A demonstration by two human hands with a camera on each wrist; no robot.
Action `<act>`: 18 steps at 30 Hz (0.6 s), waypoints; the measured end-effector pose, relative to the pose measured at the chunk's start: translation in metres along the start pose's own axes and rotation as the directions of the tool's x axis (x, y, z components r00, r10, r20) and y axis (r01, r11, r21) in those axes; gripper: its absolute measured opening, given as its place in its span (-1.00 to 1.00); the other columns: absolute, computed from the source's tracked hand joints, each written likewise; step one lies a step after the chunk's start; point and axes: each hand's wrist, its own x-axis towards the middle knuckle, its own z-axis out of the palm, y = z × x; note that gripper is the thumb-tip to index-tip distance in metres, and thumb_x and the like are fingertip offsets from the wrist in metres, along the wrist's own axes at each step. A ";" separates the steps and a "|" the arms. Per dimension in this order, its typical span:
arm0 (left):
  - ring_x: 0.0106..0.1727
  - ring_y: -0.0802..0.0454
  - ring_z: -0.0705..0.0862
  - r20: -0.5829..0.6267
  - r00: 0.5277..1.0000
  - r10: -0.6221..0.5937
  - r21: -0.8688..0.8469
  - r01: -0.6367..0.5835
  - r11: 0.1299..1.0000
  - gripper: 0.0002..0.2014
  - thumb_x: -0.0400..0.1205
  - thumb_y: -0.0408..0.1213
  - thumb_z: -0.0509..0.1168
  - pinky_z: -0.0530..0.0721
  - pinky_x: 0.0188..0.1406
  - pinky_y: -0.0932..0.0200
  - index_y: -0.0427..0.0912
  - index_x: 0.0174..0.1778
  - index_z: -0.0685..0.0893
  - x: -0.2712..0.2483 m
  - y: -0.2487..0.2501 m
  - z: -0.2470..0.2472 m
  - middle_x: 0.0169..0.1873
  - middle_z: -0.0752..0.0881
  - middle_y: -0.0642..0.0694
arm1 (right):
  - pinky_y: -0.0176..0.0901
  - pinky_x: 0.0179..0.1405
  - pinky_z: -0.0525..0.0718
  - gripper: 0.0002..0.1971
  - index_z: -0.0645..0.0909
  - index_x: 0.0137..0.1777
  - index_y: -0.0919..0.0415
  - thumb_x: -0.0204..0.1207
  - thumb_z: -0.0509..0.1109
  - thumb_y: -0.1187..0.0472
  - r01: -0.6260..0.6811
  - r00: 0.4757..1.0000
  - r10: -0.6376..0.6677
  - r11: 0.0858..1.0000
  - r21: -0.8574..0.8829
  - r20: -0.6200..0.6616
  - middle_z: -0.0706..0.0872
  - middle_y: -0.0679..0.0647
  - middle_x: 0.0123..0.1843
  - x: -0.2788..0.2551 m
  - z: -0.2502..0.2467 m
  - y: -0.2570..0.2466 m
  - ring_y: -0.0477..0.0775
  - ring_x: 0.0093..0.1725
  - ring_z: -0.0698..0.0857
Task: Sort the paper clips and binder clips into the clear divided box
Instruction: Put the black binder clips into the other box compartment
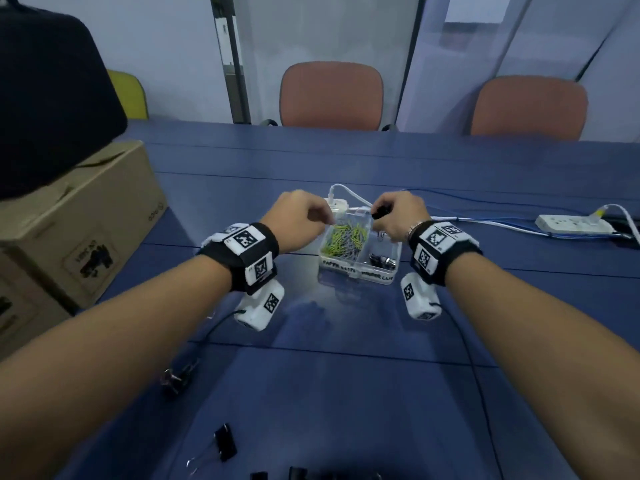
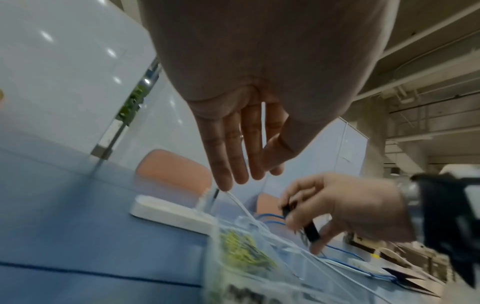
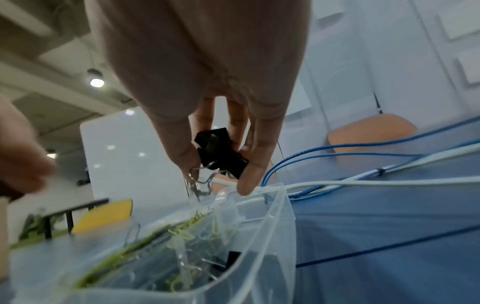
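Box (image 1: 360,268) mid-desk (image 1: 346,393): paper clips (image 1: 344,237) heaped in left compartment, few binder clips (image 1: 381,260) in right. Black binder clips (image 3: 221,153) pinched in right hand (image 1: 398,216) over box. Left hand (image 1: 298,216) relaxed, nothing held. Loose clips (image 1: 225,441) left on near desk; task judged partly done.

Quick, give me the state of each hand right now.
Left hand: open, fingers straight, holding nothing, above the clear divided box.
Right hand: closed, pinching a black binder clip over the box.

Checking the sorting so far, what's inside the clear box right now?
The clear box holds green and grey paper clips in its left compartment and black binder clips in the right. The right hand covers that compartment's far end.
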 end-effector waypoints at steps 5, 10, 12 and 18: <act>-0.06 0.07 0.76 -0.061 0.991 -0.121 0.082 0.126 0.989 -0.77 0.52 -0.46 0.34 0.63 0.02 0.30 -0.12 -0.07 0.86 -0.037 -0.037 -0.056 -0.15 0.86 -0.03 | 0.03 0.11 0.78 -0.64 0.80 0.15 0.15 0.33 0.70 0.25 -0.006 0.994 0.030 0.974 -0.226 0.100 0.83 0.16 0.08 0.009 0.018 -0.002 0.18 0.03 0.79; -0.02 0.00 0.78 -0.080 0.964 -0.254 0.157 0.263 0.952 -0.80 0.54 -0.43 0.38 0.62 0.02 0.27 -0.11 -0.04 0.85 -0.072 -0.081 -0.089 -0.09 0.85 -0.07 | -0.04 0.07 0.72 -0.45 0.68 0.38 0.11 0.37 0.66 0.23 -0.050 0.991 0.083 0.955 -0.294 0.104 0.75 0.25 0.29 0.004 0.022 -0.002 0.27 0.15 0.77; -0.01 0.00 0.78 -0.088 0.954 -0.285 0.167 0.296 0.940 -0.80 0.54 -0.42 0.38 0.66 0.10 0.23 -0.09 -0.05 0.85 -0.086 -0.093 -0.096 -0.09 0.85 -0.05 | -0.07 0.01 0.72 -0.49 0.66 0.40 0.14 0.42 0.59 0.23 -0.058 0.993 0.085 0.952 -0.302 0.078 0.76 0.27 0.26 0.002 0.022 -0.003 0.26 0.10 0.76; 0.01 0.04 0.77 -0.084 0.949 -0.305 0.179 0.315 0.932 -0.84 0.55 -0.40 0.38 0.63 0.12 0.25 -0.11 -0.08 0.83 -0.120 -0.104 -0.107 -0.11 0.83 -0.02 | 0.13 0.09 0.75 -0.60 0.68 0.38 0.12 0.54 0.35 0.28 -0.064 0.998 0.062 0.935 -0.350 -0.017 0.77 0.34 0.17 -0.005 0.017 -0.003 0.42 0.10 0.73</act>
